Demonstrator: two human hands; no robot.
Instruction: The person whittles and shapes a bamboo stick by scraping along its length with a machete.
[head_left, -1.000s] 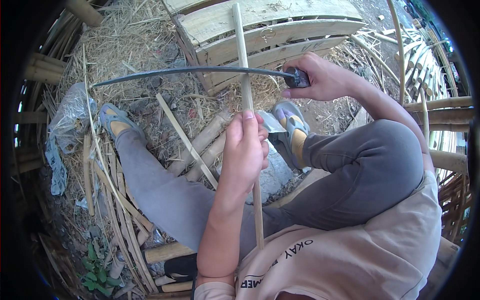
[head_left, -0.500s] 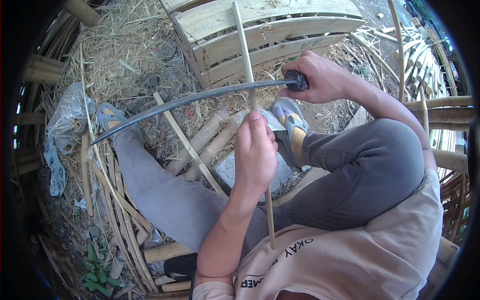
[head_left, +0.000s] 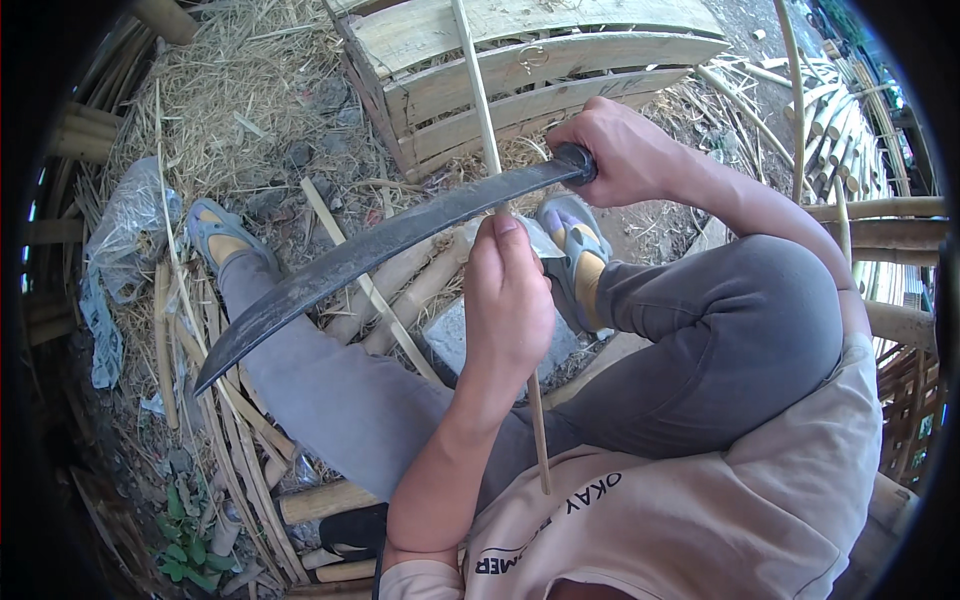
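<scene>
In my left hand (head_left: 510, 300) is a thin bamboo strip (head_left: 476, 85), held upright with the thumb along it; its lower end reaches my shirt. My right hand (head_left: 630, 155) is closed round the dark handle of a long curved machete (head_left: 370, 235). The blade crosses the strip just above my left thumb, its broad face turned up and its tip far to the left over my left leg. Whether the edge bites into the strip I cannot tell.
A slatted wooden crate (head_left: 540, 70) stands ahead. Between my feet lie a stone block (head_left: 445, 335) and bamboo poles (head_left: 395, 300). Loose bamboo strips (head_left: 240, 460) and a clear plastic bag (head_left: 130, 230) are at the left. Stacked bamboo poles (head_left: 840, 125) lie far right.
The machete has rolled so more of its flat face shows, and its tip has dropped toward me. My right hand has shifted slightly left; my left hand keeps its hold on the strip.
</scene>
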